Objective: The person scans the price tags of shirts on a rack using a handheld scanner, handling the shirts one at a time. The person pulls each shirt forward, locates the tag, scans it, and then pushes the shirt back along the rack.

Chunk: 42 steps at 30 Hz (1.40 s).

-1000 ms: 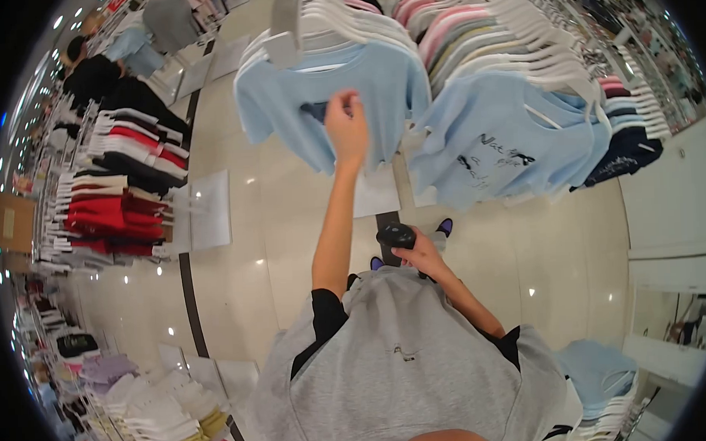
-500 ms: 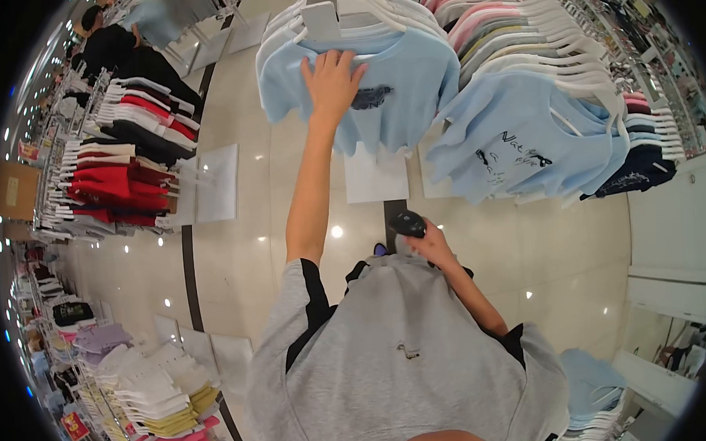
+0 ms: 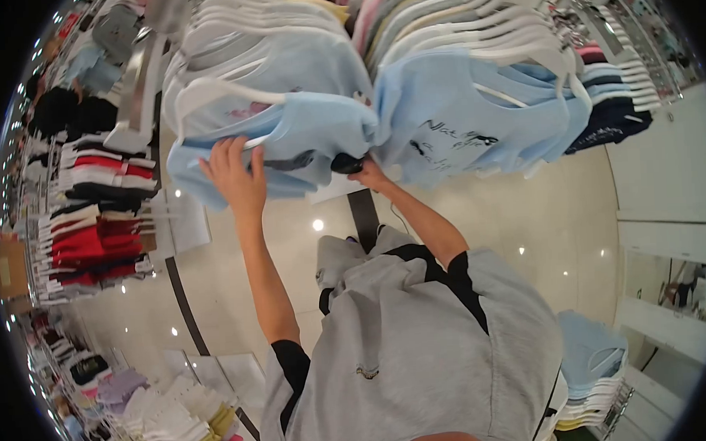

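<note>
My left hand (image 3: 238,174) has its fingers hooked over the neckline of a light blue T-shirt (image 3: 298,124), at the bar of its white hanger (image 3: 217,91). A dark printed patch on the shirt's chest is partly hidden. In my right hand (image 3: 369,175) is a black handheld device with a rounded head (image 3: 347,163), held right at the shirt's front near its side edge. Beside it on the right hangs another light blue T-shirt (image 3: 443,114) with black lettering. Behind my left hand, a pale blue shirt with a pink print (image 3: 303,69) hangs on the same row.
White hangers (image 3: 470,26) with pink, yellow and grey shirts run back along the rack. At left are racks of red shirts (image 3: 94,246) and, lower down, white and yellow tops (image 3: 161,422). A person in black (image 3: 65,115) is at the far left. White cabinets (image 3: 662,175) line the right.
My left hand has gone from lying on the shirt to gripping its neckline, turning it outward on the rack. My right hand has raised the black device from waist level to the shirt. The view has shifted.
</note>
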### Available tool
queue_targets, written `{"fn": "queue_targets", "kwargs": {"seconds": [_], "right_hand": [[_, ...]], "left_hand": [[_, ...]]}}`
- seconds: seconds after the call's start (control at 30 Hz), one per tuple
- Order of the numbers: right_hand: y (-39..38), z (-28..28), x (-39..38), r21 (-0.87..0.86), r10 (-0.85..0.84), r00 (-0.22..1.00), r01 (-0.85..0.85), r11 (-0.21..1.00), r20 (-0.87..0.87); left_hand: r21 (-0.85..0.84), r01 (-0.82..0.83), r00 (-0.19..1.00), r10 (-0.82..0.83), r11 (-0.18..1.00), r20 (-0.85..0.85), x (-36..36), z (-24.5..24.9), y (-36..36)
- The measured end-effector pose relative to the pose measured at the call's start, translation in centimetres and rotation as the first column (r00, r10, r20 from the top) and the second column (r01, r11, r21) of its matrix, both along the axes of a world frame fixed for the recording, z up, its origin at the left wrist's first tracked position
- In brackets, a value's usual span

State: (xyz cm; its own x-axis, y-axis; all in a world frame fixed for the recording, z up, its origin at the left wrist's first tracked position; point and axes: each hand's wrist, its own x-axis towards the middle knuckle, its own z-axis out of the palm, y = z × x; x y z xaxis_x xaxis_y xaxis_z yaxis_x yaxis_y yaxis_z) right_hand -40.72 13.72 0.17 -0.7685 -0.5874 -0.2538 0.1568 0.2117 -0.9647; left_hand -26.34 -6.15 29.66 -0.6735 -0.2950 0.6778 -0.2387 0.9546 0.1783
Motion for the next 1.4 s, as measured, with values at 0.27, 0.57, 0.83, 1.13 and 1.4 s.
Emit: {"fn": "queue_targets", "kwargs": {"seconds": [0.27,0.57,0.83,1.13,1.4], "right_hand": [[2.4,-1.5,5.5,0.285,0.2,0.936,-0.115,0.952,-0.29],[0.0,10.5,9.3,0.244,0.253,0.907,-0.175,0.954,-0.337],[-0.2,21.2,11.5,0.051,0.077,0.959,-0.065,0.997,-0.274],[5.3,23.8,8.5,-0.243,0.187,0.95,-0.125,0.962,0.251],[12.4,22.3,7.8,0.056,0.021,0.999,-0.018,0.998,-0.046]], "left_hand": [[0.531,-0.06,0.995,0.093,0.845,-0.035,2.0,-14.1,5.8],[0.893,-0.018,0.945,-0.284,0.449,0.162,6.9,-31.3,11.0],[0.903,0.176,0.953,-0.298,0.393,-0.056,4.5,-27.5,10.8],[0.963,0.228,0.968,-0.138,0.147,-0.208,2.3,-22.6,11.1],[0.746,0.287,0.937,0.012,-0.601,-0.35,1.9,-15.1,15.4]]}}
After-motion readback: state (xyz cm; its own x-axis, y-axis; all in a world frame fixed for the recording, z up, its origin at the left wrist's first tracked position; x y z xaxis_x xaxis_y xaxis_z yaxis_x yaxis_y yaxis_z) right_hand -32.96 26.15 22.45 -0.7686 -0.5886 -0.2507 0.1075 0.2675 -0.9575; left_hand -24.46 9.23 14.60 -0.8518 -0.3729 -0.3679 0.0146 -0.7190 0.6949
